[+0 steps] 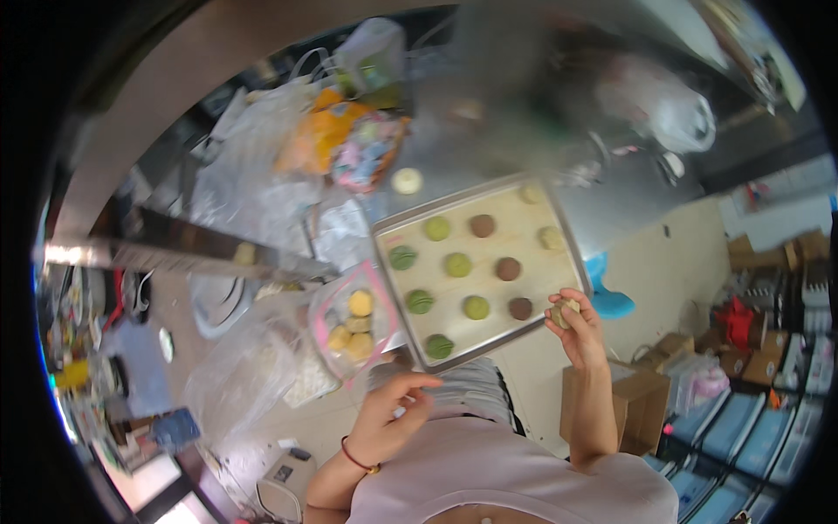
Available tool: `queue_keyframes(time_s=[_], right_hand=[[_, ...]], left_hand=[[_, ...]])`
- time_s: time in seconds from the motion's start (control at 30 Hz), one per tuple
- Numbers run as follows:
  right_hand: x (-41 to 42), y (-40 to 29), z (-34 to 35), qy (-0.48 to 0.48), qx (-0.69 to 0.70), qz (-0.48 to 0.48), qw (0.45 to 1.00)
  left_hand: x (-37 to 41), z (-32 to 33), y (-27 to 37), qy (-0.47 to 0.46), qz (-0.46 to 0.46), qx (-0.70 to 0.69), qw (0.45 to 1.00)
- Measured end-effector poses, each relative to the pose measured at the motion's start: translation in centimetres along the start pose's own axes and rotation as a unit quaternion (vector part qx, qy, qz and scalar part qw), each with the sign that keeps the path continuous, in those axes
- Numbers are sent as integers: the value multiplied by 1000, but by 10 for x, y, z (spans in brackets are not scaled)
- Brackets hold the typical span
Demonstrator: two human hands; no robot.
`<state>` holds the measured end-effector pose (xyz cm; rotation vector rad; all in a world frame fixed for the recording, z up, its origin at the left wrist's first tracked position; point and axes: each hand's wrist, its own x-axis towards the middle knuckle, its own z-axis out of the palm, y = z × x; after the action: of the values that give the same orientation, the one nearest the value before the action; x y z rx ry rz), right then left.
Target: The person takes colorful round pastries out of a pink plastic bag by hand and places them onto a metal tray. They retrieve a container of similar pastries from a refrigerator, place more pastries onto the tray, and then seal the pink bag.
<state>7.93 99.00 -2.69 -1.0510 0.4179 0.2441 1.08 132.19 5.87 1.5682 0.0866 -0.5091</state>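
Observation:
In my right hand (581, 334) is a pale tan piece of dough (564, 313), pinched between thumb and fingers at the lower right corner of a metal baking tray (488, 354). Dark green striped rounds (419, 301), lighter green rounds (458, 264), brown rounds (508, 268) and pale tan rounds (550, 238) lie spaced out in rows on the tray. My left hand (400, 405) hovers just below the tray's near edge, its fingers bent and apart, apparently holding nothing. Left of the tray, a pink-edged clear bag (386, 295) contains several yellowish balls (360, 303).
One pale round (407, 181) sits on the metal table (445, 154) beyond the tray. Plastic bags (262, 170) and a colourful packet (368, 150) crowd the left. A blue stool (610, 298) and a cardboard box (628, 399) stand at the right.

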Motion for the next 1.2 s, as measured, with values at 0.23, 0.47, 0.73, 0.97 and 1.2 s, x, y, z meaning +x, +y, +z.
queue_keyframes(time_s=[0.23,0.47,0.73,0.97,1.2], right_hand=[[2,14,94,-225,20,124,966],[47,62,237,-431,-536,-256,679],[71,108,258,-429,-202,309,825],[86,127,253,-356,-187,361,842],[64,115,261,-384,-191,327,842]], left_hand=[[-29,-24,4,136,71,79,985],[-7,-37,-32,302,48,331,893],[1,-51,-57,335,39,188,922],[-3,-51,-58,329,86,145,929],[-9,-58,-52,318,84,90,940]])
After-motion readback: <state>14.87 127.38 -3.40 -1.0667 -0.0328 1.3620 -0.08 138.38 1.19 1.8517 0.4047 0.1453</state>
